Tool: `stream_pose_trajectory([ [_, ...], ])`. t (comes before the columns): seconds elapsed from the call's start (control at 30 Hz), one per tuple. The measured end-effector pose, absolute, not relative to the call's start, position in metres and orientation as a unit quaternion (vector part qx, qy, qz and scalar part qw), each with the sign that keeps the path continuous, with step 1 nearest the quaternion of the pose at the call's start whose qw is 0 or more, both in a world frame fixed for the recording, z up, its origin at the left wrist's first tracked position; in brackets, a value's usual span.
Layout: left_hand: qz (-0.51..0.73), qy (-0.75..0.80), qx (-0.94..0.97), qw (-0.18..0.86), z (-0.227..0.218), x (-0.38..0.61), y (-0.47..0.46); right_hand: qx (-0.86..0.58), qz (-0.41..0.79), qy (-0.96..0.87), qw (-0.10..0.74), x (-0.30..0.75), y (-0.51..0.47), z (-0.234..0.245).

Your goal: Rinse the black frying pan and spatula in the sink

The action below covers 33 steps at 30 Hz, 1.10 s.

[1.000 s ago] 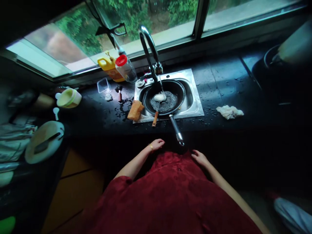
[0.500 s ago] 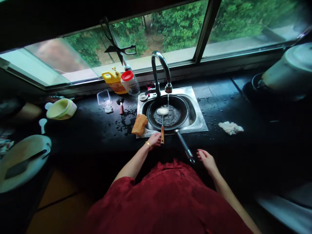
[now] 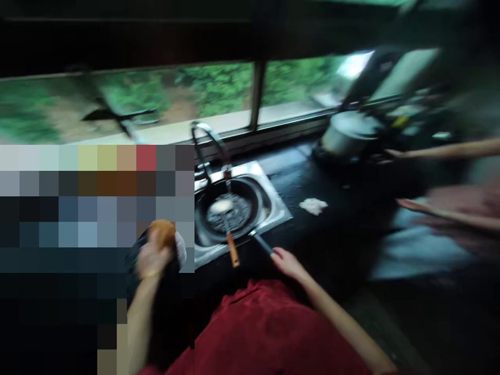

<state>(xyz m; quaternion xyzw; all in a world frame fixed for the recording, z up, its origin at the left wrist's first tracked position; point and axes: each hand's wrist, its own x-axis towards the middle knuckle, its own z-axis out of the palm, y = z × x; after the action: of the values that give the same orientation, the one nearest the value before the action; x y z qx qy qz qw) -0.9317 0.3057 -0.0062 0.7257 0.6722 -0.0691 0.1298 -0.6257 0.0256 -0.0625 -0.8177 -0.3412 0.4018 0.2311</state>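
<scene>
A black frying pan [image 3: 255,200] lies in the steel sink [image 3: 280,209], with water running from the tap [image 3: 209,127] into it. My right hand [image 3: 288,262] is closed around the end of the pan's handle. A ladle [image 3: 233,251] with a wooden handle rests in the pan; its bowl looks pale, and the handle sticks out over the sink's front edge. Left of the sink, my left hand [image 3: 153,256], smeared by motion, has its fingers around an orange-brown sponge [image 3: 165,233].
A crumpled white cloth [image 3: 313,206] lies on the black counter right of the sink. Farther right stands a large lidded pot [image 3: 347,133]. Another person's arms [image 3: 449,152] reach in from the right. The left counter is pixelated.
The view has swung right. My left hand has left the ladle's handle and moved to the sponge. My right hand has taken hold of the pan handle. Another person has come into view.
</scene>
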Motion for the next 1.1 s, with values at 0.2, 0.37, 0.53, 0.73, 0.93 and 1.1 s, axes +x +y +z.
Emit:
stream_pose_trajectory([
  [0.2, -0.042, 0.651, 0.757, 0.024, -0.044, -0.926, 0.363, -0.834, 0.376, -0.262, 0.307, -0.641, 0.045, -0.07],
  [0.37, -0.115, 0.482, 0.853, 0.166, -0.029, -0.863, 0.319, -0.825, 0.378, -0.247, 0.341, -0.668, 0.043, -0.068],
  [0.53, -0.186, 0.403, 0.823, 0.355, -0.036, -0.84, 0.299, -0.838, 0.34, -0.187, 0.383, -0.661, 0.025, -0.072],
  [0.73, -0.204, 0.422, 0.722, 0.509, -0.054, -0.843, 0.286, -0.85, 0.309, -0.063, 0.422, -0.659, -0.045, -0.108],
  [0.93, -0.176, 0.43, 0.667, 0.583, -0.065, -0.836, 0.261, -0.847, 0.303, 0.016, 0.437, -0.688, -0.09, -0.144],
  [1.1, -0.153, 0.45, 0.664, 0.578, -0.073, -0.829, 0.253, -0.835, 0.275, 0.064, 0.473, -0.673, -0.123, -0.15],
])
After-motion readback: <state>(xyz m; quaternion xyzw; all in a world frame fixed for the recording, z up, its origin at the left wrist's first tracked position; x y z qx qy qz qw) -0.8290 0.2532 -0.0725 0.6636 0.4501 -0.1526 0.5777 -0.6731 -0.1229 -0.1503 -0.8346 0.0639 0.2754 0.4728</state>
